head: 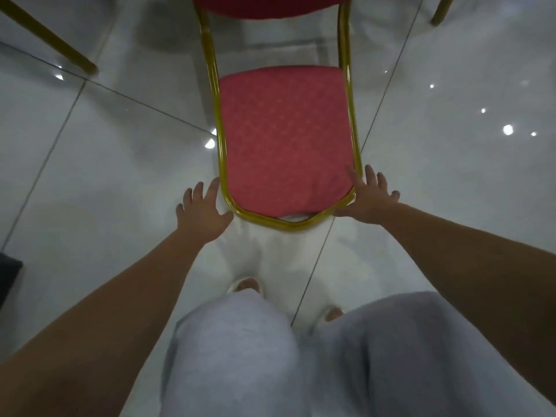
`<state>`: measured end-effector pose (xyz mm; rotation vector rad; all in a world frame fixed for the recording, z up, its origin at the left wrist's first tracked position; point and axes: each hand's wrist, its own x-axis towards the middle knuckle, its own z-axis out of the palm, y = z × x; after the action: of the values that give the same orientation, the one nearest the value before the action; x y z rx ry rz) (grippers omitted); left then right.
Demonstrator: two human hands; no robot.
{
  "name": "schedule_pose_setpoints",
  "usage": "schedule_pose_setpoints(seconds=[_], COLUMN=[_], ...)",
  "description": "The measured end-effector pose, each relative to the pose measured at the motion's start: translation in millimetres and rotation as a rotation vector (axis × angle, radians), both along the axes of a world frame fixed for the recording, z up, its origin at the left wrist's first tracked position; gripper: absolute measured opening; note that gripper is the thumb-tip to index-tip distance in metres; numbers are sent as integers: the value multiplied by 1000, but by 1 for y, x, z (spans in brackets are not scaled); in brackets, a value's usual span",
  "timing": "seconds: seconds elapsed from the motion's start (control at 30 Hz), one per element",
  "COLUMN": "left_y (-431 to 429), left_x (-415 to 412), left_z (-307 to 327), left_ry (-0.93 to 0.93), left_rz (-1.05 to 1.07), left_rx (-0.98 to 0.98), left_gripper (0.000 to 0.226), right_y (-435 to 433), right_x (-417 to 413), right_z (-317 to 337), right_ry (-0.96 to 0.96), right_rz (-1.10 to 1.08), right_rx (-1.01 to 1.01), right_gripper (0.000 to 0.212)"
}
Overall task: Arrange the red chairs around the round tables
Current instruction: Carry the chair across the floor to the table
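Tiles [114,182]; left hand [203,210], right hand [368,198] splayed.

No readable text, labels, numbers (frame partly blurred).

**Colour and Pattern Reference**

- Backrest pad [285,136]: pinkish red, with a faint lighter speckled motif across the fabric.
- Chair frame [215,85]: gold tubing.
- Chair seat [270,6]: deeper red; pattern not discernible.
- Neighbouring chair legs [51,40] [442,9]: gold.
- Floor [451,191]: glossy white-grey tiles, thin dark grout lines, bright spot reflections.
- Trousers [240,356]: plain light grey.
- Slippers [237,285]: white.
- Object at the left edge [9,275]: dark, nearly black.
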<state>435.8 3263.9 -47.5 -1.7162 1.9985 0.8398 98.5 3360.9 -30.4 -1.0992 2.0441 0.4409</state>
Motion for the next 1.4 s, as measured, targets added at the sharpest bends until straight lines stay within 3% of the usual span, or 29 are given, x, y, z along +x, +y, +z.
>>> schedule_pose_setpoints(seconds=[0.07,0.13,0.23,0.3,0.37,0.5,0.77,0.9,1.03,1.13,1.23,1.4], left_y=[-12,-26,-36,-34,-33,-26,15,35,43,43,33,9], left_x=[-5,-16,-30,-34,-35,-20,-1,-4,-9,-13,-23,-42], left_z=[-33,-64,-96,-113,-119,-85,115,246,387,489,551,638], left_ry=[14,154,661,835,879,823,582,487,428,452,494,751], left_rz=[-54,48,497,700,740,769,834,829,831,827,833,1012], left_rx=[-54,-60,38,106,123,202,393,404,460,491,507,493], left_gripper=[86,88,78,68,65,66,53,50,51,44,18,19], right_y=[-21,-41,-64,-67,-61,-38,11,25,30,31,17,-15], right_x=[-13,-22,-32,-40,-49,-46,-29,-30,-37,-45,-55,-67], right_z=[-29,-59,-103,-124,-132,-96,106,237,383,487,550,647], right_ry=[7,-8,-191,-302,-366,-454,-423,-358,-307,-249,-176,-264], right_rz=[-96,-241,-619,-791,-845,-884,-837,-804,-770,-751,-695,-854], right_rx=[-48,-93,-279,-427,-484,-354,-215,-88,22,-8,-101,-325], right_gripper=[122,126,132,123,109,94,78,73,56,58,59,33])
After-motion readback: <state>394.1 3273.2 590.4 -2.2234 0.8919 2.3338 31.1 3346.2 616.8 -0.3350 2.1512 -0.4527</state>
